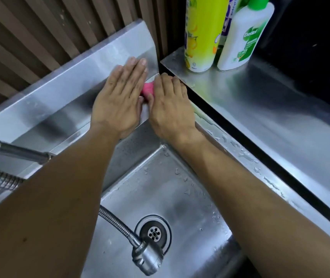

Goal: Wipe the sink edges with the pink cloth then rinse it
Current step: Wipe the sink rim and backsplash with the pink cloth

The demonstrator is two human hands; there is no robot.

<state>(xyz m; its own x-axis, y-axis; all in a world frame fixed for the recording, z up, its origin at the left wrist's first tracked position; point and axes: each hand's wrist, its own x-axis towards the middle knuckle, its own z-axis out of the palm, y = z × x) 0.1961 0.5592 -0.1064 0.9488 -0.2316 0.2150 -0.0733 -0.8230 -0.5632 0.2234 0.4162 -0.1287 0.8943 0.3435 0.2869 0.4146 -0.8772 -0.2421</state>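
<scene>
Both my hands lie at the far right corner of the steel sink (246,157). The pink cloth (148,89) shows only as a small bunched patch between them, pressed on the sink's back ledge; most of it is hidden. My left hand (120,97) is flat, palm down, fingers stretched against the steel backsplash (63,91). My right hand (170,105) rests palm down on the corner of the rim, its thumb side touching the cloth. Which hand grips the cloth cannot be made out.
A flexible metal faucet hose with spray head (146,255) hangs over the basin near the drain (153,233). Water drops lie on the right rim. On the steel counter (280,117) to the right stand a yellow spray can (202,33) and a white Dettol bottle (244,37).
</scene>
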